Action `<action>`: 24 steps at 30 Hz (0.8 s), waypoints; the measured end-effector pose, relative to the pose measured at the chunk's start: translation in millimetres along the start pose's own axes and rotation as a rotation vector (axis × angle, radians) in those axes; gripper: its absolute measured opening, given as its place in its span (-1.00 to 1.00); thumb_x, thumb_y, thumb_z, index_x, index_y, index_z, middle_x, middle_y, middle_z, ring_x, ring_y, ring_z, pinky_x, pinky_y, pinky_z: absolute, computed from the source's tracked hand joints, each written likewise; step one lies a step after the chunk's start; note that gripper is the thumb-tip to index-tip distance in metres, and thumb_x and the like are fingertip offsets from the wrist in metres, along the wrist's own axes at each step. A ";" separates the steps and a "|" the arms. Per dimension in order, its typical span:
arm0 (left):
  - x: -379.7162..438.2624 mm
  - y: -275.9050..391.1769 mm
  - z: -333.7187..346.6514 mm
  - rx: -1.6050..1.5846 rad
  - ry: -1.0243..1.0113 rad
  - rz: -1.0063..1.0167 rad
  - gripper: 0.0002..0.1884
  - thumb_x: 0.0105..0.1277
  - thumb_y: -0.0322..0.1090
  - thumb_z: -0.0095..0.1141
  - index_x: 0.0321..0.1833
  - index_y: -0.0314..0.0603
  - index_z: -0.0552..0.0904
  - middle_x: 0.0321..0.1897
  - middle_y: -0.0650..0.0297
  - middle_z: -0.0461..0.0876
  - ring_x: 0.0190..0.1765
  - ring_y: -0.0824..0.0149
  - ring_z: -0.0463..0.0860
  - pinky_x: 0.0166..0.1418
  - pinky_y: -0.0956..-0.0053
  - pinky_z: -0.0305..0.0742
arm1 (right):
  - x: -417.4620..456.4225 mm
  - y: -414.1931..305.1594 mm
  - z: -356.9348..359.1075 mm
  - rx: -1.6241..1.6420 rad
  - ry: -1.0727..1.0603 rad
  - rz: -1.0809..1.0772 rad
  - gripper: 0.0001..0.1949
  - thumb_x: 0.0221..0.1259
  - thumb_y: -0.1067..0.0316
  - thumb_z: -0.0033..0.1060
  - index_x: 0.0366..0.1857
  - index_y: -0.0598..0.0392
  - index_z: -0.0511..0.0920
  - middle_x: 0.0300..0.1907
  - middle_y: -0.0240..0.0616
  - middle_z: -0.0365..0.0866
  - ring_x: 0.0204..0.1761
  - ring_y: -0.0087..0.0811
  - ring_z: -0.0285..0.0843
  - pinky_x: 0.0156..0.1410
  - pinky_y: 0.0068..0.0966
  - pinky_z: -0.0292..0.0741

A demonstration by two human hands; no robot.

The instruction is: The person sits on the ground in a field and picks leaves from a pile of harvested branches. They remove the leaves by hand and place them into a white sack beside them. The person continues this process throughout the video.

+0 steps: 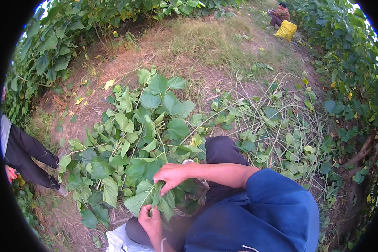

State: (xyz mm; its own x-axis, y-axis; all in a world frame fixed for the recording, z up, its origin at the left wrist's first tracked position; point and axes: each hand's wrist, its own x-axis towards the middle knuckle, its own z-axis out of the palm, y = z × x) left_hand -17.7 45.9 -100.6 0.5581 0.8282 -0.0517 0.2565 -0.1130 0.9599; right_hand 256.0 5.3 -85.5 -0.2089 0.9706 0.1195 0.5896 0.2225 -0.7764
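In front of my crossed legs, my left hand [150, 221] pinches the lower edge of a small bunch of broad green leaves [141, 197] between thumb and fingers. Just above it, my right hand [174, 175] grips the same bunch near its upper end, its fingers partly covering the stalks. The leaf undersides show pale veins. Beyond both hands lies a heap of leafy cut branches [145, 126], some standing up from the pile. My right wrist passes over a shoe [188, 161], and my dark-trousered knee [222, 148] rises beside the forearm.
To the right lies a tangle of stripped stems [280, 126] with loose leaves. A white sack [123, 237] is by my left knee. Someone in dark trousers [28, 151] stands at left. Far off, a person [280, 14] sits near a yellow sack [286, 30]. Leafy bushes [343, 78] border the ground.
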 end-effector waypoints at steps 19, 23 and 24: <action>-15.8 37.5 51.9 -0.134 -0.074 -0.135 -0.81 0.45 -0.41 0.25 -0.04 -0.42 0.63 -0.33 0.29 0.65 -0.31 0.58 0.51 -0.25 0.62 0.44 | 21.3 30.4 28.9 0.832 0.426 0.353 -0.68 0.33 0.33 0.18 0.10 0.24 0.56 -0.28 -0.44 0.65 -0.33 -0.64 0.48 -0.23 -0.52 0.46; -15.4 30.2 58.6 -0.166 -0.104 -0.172 -0.80 0.46 -0.41 0.24 -0.02 -0.44 0.63 -0.29 0.28 0.67 -0.29 0.55 0.54 -0.20 0.60 0.47 | 14.8 16.1 17.0 0.971 0.553 0.399 -0.56 0.33 0.31 0.33 0.23 0.22 0.51 -0.04 -0.29 0.71 -0.07 -0.53 0.64 0.08 -0.51 0.57; -16.1 28.5 59.4 -0.181 -0.116 -0.155 -0.79 0.46 -0.41 0.24 -0.01 -0.45 0.63 -0.28 0.27 0.68 -0.28 0.54 0.55 -0.19 0.60 0.48 | 15.7 13.2 12.2 0.965 0.543 0.460 -0.57 0.32 0.27 0.37 0.20 0.21 0.54 -0.05 -0.29 0.71 -0.09 -0.53 0.65 0.07 -0.51 0.58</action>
State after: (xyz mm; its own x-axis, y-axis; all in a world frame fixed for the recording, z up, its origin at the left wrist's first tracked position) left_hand 27.5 -3.3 -88.8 0.6127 0.7580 -0.2236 0.2064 0.1196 0.9711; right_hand 251.0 22.4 -101.4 0.3617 0.9046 -0.2255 -0.3537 -0.0906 -0.9309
